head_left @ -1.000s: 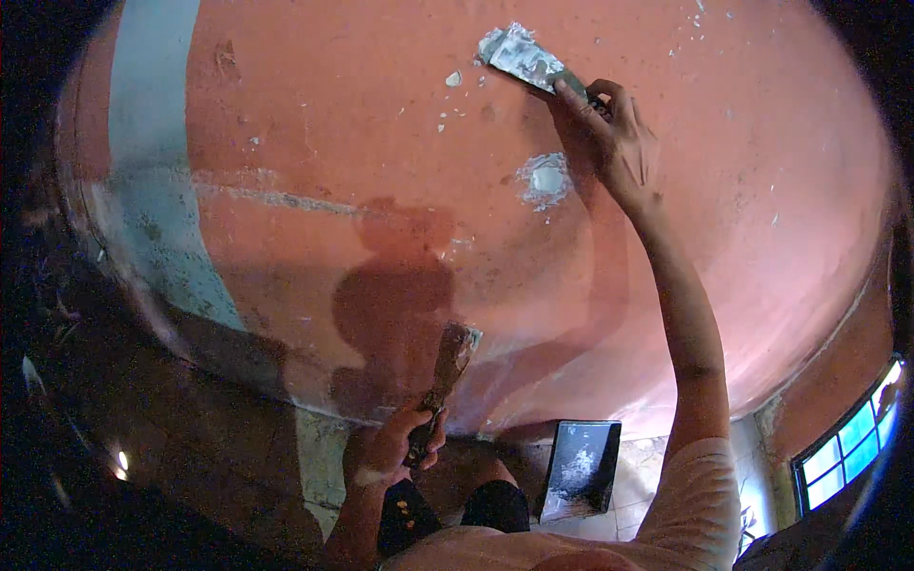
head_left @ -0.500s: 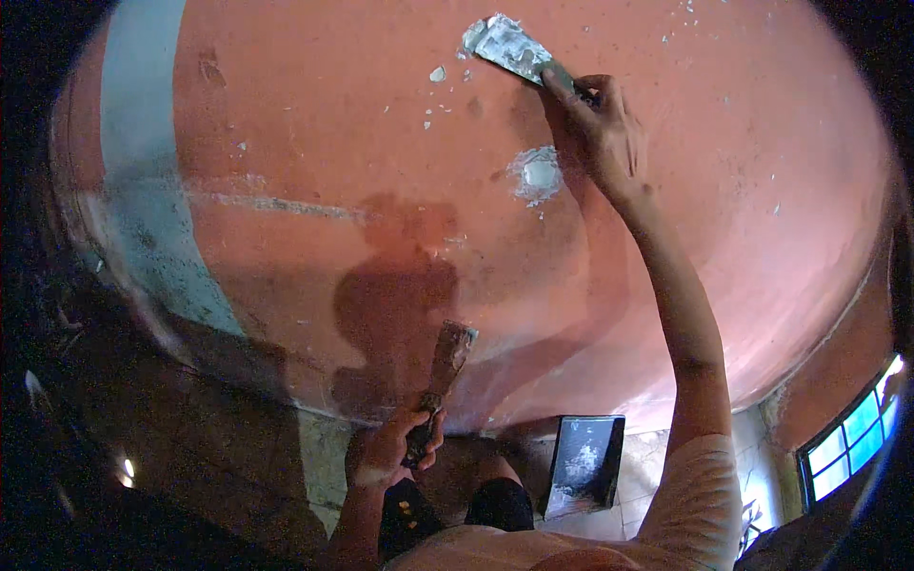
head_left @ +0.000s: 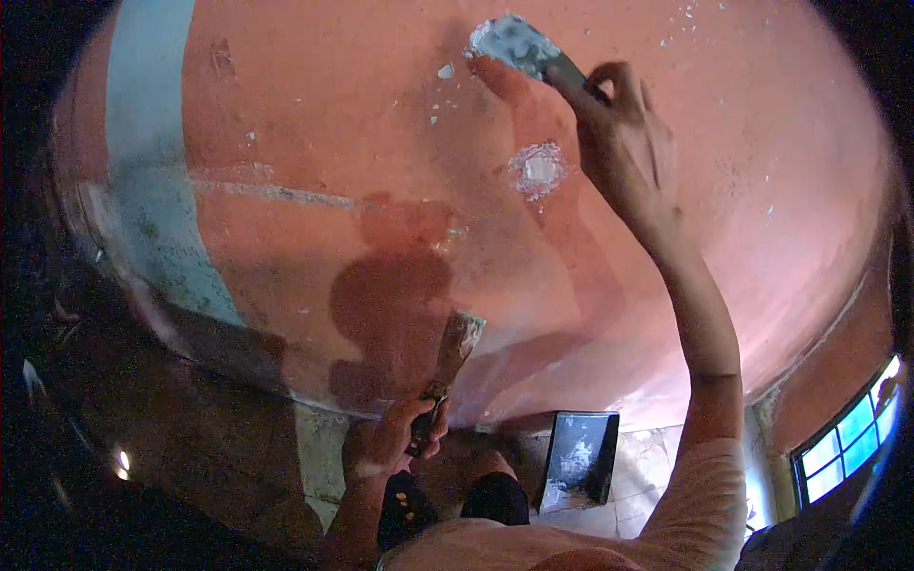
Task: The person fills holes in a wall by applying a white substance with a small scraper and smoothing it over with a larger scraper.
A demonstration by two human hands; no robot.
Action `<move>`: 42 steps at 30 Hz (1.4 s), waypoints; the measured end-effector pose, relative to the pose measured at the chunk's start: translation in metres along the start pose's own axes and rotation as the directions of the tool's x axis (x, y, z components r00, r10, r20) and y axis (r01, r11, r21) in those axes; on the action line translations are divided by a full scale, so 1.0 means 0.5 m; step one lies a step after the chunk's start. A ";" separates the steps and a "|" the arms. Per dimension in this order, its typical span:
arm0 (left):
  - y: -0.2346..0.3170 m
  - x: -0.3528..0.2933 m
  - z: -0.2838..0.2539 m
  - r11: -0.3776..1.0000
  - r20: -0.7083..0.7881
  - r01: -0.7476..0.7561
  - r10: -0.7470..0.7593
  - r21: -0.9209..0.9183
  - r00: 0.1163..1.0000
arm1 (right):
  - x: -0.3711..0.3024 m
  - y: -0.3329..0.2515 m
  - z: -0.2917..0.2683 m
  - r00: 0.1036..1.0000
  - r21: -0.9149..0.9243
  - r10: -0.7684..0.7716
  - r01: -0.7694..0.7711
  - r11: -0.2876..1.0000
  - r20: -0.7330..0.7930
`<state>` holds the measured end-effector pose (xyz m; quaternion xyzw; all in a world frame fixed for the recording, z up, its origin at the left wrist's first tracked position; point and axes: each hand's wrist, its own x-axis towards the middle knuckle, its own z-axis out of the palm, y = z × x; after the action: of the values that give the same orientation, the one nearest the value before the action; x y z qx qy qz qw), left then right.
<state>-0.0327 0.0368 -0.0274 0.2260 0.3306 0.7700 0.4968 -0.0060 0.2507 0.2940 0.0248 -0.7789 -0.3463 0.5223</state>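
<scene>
My right hand is raised high and closed on the handle of a wide putty knife. Whitish paste coats its blade. The blade's tip is at a white smear on the orange wall; whether it touches, I cannot tell. Below that hand a round white filler patch marks the wall. Down near my body, my left hand grips a second, narrower putty knife, blade pointing up and smudged with residue. My left fingers wrap its dark handle.
A dark tray with white residue stands on the tiled floor by the wall's foot. A grey-blue vertical band runs down the wall at left. A pale horizontal scar crosses the wall. A paned window is at lower right.
My right wrist has shifted slightly right, and the wide knife's blade is turned differently, its shadow spread farther from it. My left hand keeps its knife, raised slightly.
</scene>
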 end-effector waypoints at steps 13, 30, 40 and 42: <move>0.006 -0.011 0.001 0.998 -0.061 0.057 -0.057 -0.007 0.996 | 0.010 -0.013 0.009 0.989 -0.069 0.050 -0.040 0.997 0.142; 0.014 -0.008 0.006 0.997 -0.017 0.072 -0.072 -0.002 0.997 | 0.073 -0.039 -0.018 0.998 -0.164 0.015 -0.005 0.987 0.061; 0.005 -0.005 -0.021 0.996 -0.070 0.078 -0.081 -0.051 0.994 | 0.007 -0.037 -0.067 0.973 -0.177 0.095 -0.058 0.983 0.209; 0.002 -0.002 -0.031 0.994 -0.045 0.074 -0.078 -0.076 0.996 | 0.010 -0.032 -0.086 0.963 -0.059 0.109 -0.097 0.994 0.248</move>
<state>-0.0433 0.0313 -0.0372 0.1763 0.3218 0.7675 0.5257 0.0224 0.2142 0.2979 -0.0718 -0.8307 -0.3368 0.4375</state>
